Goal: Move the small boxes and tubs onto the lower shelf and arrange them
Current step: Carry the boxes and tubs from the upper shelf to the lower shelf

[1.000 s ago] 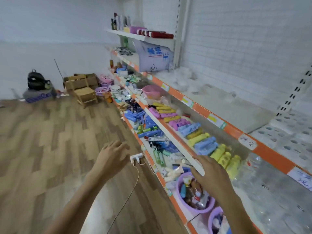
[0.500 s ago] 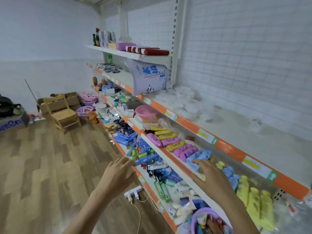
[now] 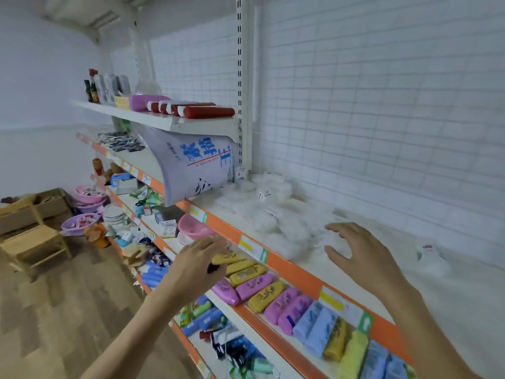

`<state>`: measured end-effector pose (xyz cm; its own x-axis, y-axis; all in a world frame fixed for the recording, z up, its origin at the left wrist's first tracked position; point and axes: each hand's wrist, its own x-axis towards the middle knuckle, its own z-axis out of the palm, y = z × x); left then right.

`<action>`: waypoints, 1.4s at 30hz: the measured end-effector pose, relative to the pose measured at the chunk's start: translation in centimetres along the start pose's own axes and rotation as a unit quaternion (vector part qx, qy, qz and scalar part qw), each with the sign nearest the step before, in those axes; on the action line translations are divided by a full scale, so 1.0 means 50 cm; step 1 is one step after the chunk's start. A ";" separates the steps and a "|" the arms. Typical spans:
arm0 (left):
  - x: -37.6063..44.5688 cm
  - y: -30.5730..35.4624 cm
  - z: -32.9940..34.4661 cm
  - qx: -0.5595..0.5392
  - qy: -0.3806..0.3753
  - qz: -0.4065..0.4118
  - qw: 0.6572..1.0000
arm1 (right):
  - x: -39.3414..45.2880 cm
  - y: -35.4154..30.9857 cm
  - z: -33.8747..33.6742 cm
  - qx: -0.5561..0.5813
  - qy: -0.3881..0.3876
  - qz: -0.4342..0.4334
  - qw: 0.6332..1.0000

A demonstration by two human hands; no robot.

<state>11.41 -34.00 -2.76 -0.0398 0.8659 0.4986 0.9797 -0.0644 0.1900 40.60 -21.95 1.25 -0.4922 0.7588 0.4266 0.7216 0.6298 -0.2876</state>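
clear tubs: a loose heap of small see-through plastic containers on the orange-edged upper shelf, just right of a leaning white sack; blurred, so single shapes and count cannot be told.
labelled tub: near the top of the heap, small red-and-white sticker facing out.
lone tub: clear, pinkish mark on top, well apart to the right on the same shelf.
lower shelf: one level down, lined with rows of yellow, pink and blue cases.
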 end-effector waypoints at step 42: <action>0.527 -0.517 0.286 -0.220 -0.141 0.063 0.963 | 0.651 -0.079 0.462 0.055 -0.238 0.109 0.963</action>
<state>-12.13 -2.43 -6.62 0.1899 0.9336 0.3039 0.7927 -0.3284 0.5136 10.47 4.13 -3.56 -0.5206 0.8491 -0.0892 0.7906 0.4400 -0.4258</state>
